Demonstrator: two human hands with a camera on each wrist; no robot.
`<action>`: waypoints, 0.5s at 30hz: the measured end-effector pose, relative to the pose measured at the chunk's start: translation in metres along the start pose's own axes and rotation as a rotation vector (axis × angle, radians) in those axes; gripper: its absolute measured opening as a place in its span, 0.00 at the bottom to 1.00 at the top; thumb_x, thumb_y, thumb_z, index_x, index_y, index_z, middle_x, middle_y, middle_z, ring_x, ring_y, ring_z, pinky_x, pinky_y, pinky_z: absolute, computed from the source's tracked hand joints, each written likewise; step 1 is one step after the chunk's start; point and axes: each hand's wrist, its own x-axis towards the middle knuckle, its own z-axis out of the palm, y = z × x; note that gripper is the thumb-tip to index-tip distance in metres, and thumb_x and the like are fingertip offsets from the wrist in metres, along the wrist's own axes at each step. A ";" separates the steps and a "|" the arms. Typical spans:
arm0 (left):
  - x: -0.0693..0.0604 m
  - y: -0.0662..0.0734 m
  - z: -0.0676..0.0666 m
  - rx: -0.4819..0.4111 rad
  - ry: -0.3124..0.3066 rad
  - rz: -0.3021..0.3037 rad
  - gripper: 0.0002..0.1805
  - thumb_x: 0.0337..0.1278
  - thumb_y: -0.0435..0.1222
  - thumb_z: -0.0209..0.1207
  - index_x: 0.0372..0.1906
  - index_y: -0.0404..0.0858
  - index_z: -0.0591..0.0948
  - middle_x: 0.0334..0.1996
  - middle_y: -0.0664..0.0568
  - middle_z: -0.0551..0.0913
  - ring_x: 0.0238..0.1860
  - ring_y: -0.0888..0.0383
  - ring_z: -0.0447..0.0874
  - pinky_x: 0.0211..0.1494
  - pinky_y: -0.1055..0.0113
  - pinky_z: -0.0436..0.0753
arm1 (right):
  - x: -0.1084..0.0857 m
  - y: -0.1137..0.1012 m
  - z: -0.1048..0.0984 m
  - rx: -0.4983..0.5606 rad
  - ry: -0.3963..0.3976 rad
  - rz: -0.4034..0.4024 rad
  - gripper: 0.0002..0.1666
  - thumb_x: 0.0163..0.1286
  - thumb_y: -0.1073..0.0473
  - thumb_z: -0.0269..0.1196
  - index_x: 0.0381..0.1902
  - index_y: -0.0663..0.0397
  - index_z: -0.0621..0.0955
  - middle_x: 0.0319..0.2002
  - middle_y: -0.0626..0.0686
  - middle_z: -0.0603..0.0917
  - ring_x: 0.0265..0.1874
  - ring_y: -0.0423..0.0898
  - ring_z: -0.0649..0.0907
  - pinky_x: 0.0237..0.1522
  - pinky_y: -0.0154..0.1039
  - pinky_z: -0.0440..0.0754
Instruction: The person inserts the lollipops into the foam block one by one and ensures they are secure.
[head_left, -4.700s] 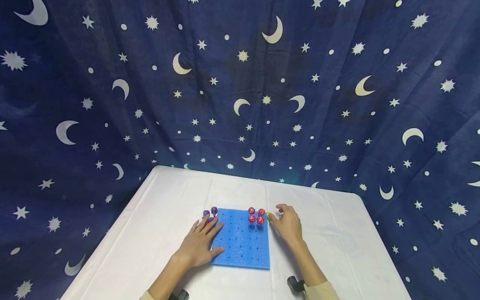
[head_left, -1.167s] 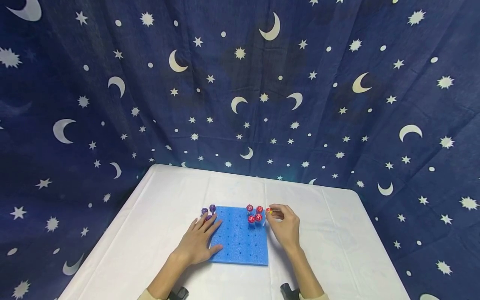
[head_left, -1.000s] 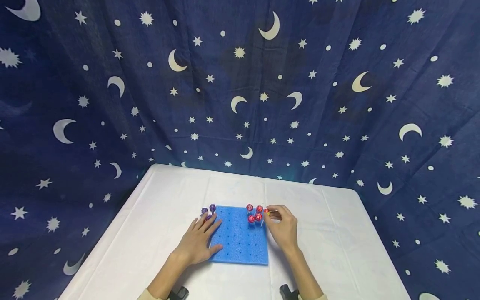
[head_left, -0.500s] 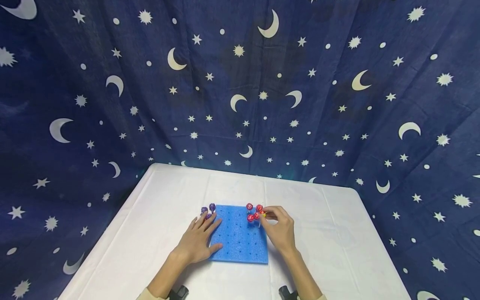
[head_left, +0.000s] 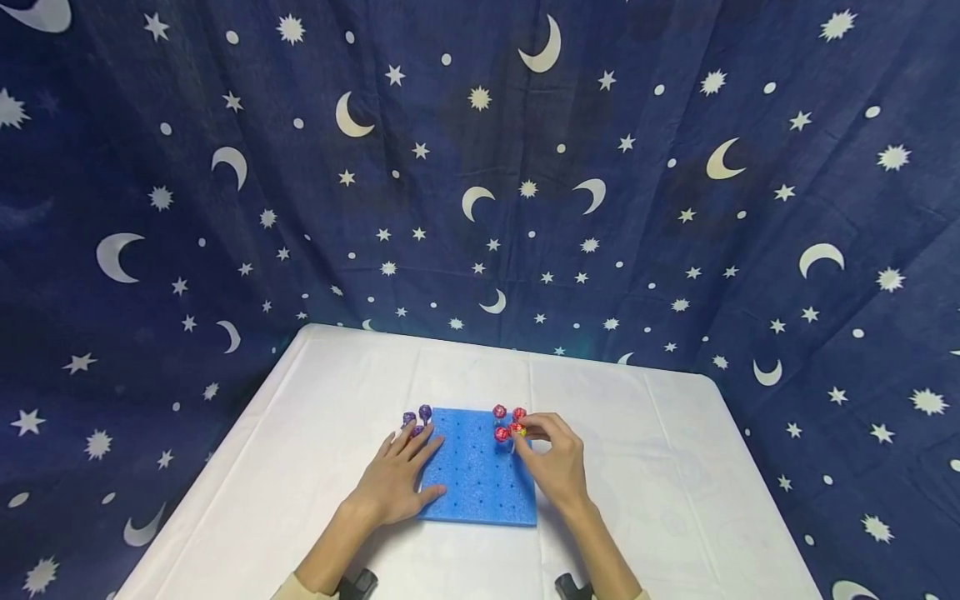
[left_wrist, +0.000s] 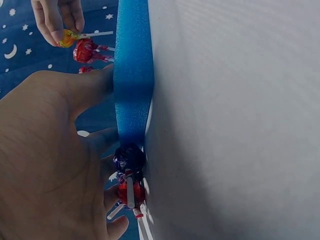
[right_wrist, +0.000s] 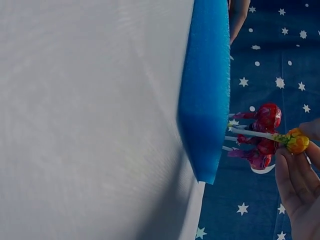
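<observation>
Head view: at lower left, a pale sleeve (head_left: 297, 587) on the left forearm, with a dark fitting (head_left: 360, 585) by the wrist

Left hand (head_left: 392, 485) lies palm down over the left edge of a blue foam board (head_left: 480, 483); grip spread, fingers apart and angled away from the body, thumb held out on the nearer part of the board

Just beside those fingers, off the board's far left corner, a bunch of purple lollipops (head_left: 425, 412); left wrist view shows a red-wrapped lollipop (left_wrist: 139, 193) among them and white sticks jutting out; fingers hide part of the bunch, cannot tell whether they touch it

Board sits flat, small holes in rows across its top

At its far right corner, four red lollipops (head_left: 502, 433) stand upright, heads close together, sticks down in the foam

Yellow lollipop (right_wrist: 297, 141) over the same corner, just beside the red heads; slight lean, stick down toward the foam; cannot tell whether its tip is in a hole

Right hand (head_left: 558, 462) reaches in from the right; grip pinching the yellow lollipop at its head, between thumb and fingertips

Farther right, white-covered surface (head_left: 652, 500); behind everything, dark blue cloth (head_left: 637, 233) printed with pale moons and stars
</observation>
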 end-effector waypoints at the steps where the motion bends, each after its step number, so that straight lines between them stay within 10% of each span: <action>1: 0.000 0.000 0.000 0.006 -0.003 -0.002 0.44 0.66 0.63 0.58 0.80 0.45 0.67 0.81 0.45 0.61 0.82 0.37 0.52 0.80 0.35 0.57 | 0.000 0.000 0.000 -0.001 0.003 -0.003 0.14 0.60 0.64 0.79 0.44 0.55 0.88 0.42 0.46 0.88 0.36 0.43 0.90 0.44 0.32 0.88; 15: 0.000 0.001 -0.002 0.017 -0.007 -0.004 0.44 0.67 0.63 0.57 0.80 0.45 0.67 0.82 0.45 0.60 0.82 0.37 0.51 0.80 0.36 0.56 | -0.002 -0.001 0.003 -0.060 0.004 0.010 0.14 0.61 0.59 0.79 0.45 0.49 0.89 0.45 0.43 0.89 0.44 0.43 0.87 0.50 0.30 0.85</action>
